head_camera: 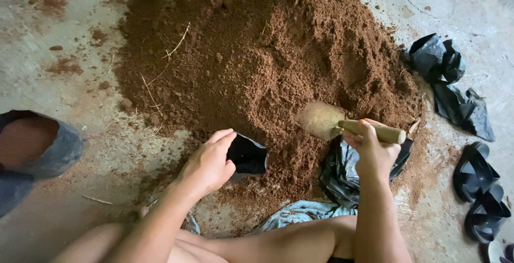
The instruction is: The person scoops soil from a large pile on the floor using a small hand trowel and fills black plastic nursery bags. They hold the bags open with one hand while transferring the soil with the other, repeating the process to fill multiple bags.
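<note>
**Soil bagging under way at the foot of the heap**

Small black plastic grow bag [247,157], its mouth held open and facing the soil, is sitting at the near edge of the big mound of reddish-brown loose soil [257,54] on the grey concrete floor [80,150].

Head view: the left hand [206,164] is gripping the bag's rim, fingers curled over the top edge and thumb below, keeping it spread. The inside is looking dark, with no soil showing in it. The right hand [372,153] is closing its fingers fully around the pale wooden handle of a short trowel [342,125], whose dusty blade is resting on the slope of the mound, just beside the bag.

One filled bag [32,142] is already standing at the left edge, topped up with brown soil, well apart from the hands. A heap of empty black bags [342,172] is lying under the right wrist, and more crumpled black plastic [452,86] is lying to the right of the mound, so by the look of it much of the work is still waiting. Dark sandals [479,188] are sitting at the far right, and a pale blue cloth [300,212] is lying by the person's bare legs.
</note>
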